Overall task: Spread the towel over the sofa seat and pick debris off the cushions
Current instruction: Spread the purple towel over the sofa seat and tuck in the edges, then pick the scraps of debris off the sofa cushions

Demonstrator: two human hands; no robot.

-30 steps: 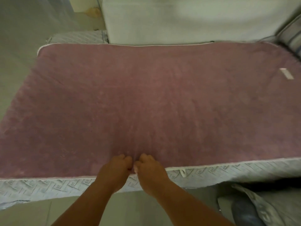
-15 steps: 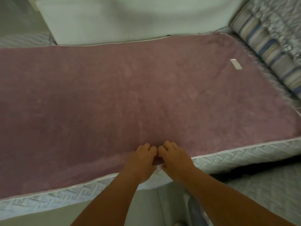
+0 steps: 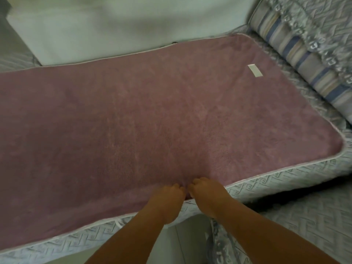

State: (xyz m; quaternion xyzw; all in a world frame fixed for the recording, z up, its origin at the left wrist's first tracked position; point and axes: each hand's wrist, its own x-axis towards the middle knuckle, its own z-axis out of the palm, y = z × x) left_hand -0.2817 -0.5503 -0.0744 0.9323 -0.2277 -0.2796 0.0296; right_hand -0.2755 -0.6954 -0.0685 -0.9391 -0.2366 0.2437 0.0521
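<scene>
Mauve terry towel (image 3: 152, 115) near-flat beyond curled fingers (image 3: 176, 186), left hand (image 3: 167, 201) and right hand (image 3: 206, 195) pinching near hem; probably final spreading: next, tug outward.

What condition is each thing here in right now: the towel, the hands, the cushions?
Towel: spread flat over the seat, near edge bunched at the hands.
Left hand: closed, pinching the towel's near edge.
Right hand: closed, pinching the same edge.
White tag: lying flat on the towel.
Striped cushion: propped at the right end.
Seat cover: visible along the front.
</scene>
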